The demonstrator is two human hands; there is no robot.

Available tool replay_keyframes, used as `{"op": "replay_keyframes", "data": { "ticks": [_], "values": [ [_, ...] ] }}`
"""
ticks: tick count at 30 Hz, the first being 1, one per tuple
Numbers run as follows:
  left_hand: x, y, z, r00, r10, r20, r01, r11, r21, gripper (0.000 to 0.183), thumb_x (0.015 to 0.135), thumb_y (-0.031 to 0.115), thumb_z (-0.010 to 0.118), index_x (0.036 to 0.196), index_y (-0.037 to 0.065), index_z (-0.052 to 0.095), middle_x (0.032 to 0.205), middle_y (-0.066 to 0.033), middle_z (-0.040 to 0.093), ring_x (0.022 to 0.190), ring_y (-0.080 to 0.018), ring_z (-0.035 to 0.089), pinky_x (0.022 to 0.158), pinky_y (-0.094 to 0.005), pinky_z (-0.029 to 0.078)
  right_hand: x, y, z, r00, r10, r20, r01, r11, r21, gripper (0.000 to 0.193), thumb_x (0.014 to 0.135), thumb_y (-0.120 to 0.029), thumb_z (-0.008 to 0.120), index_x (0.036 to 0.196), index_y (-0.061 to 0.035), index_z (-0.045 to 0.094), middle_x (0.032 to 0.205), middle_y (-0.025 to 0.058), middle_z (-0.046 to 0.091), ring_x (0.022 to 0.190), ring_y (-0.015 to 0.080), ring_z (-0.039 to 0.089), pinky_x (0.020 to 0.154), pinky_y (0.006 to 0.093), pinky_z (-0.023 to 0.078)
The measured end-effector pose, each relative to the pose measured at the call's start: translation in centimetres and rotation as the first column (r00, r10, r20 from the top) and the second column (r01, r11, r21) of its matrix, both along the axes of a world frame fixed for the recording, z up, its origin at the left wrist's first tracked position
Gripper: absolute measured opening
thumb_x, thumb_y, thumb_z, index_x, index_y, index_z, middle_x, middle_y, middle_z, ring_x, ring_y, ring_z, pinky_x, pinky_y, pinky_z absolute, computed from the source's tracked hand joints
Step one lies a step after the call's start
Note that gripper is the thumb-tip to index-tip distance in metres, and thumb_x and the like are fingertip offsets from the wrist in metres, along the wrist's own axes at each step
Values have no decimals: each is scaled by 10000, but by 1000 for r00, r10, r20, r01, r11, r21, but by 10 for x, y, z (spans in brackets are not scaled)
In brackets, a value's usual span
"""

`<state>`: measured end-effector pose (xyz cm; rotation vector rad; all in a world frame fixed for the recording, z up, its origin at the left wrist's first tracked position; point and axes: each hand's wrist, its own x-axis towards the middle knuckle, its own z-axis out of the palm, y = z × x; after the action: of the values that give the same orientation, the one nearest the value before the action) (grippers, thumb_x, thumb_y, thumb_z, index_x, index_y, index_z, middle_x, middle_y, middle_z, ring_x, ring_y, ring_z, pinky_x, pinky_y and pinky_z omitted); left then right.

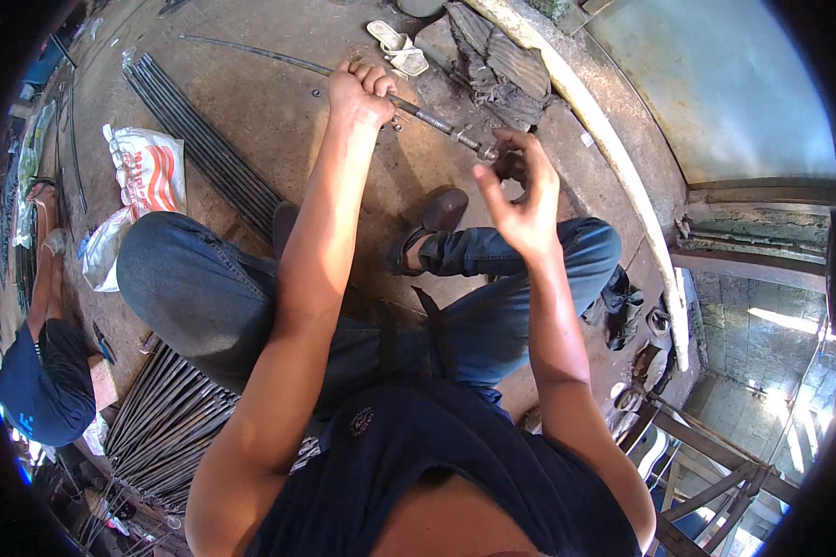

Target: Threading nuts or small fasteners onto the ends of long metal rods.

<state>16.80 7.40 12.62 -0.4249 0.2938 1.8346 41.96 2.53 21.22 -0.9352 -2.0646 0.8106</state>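
My left hand (360,95) is closed around a long dark metal rod (269,56), held out in front of me above the floor. The rod runs from the far left down toward the right, where its end is threaded. Small metal nuts (463,137) sit on that threaded end. Beside this end is my right hand (525,190), its thumb and fingers curved and apart, with a gap between them. Whether a fingertip touches the rod's tip is hard to tell.
A bundle of dark rods (204,139) lies at the left, with a white and red sack (149,172) beside it. More rods (172,418) are piled at the lower left, near another person (46,381). A pale curved pipe (613,139) borders the right. Sandals (398,48) lie ahead.
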Motion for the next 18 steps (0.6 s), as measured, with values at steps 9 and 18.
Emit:
{"op": "replay_keyframes", "data": {
  "ticks": [9,18],
  "values": [
    [-2,1,-1,999,-21,35,20,999,24,510,1039,426,277,612,149,251,529,41,212,426,-102,167,399,-253,146,-2,6,-5,998,50,-49,-33,953,302,226,864,-166,692,951,29,617,667,138,590,579,226,576,586,327,459],
    [-4,0,-3,999,-12,31,11,999,39,510,1039,420,297,609,152,243,517,44,200,417,-99,159,394,-250,138,3,4,1,936,-71,344,102,992,-71,265,852,-163,704,1014,29,621,702,128,607,624,195,614,613,300,481]
  ]
}}
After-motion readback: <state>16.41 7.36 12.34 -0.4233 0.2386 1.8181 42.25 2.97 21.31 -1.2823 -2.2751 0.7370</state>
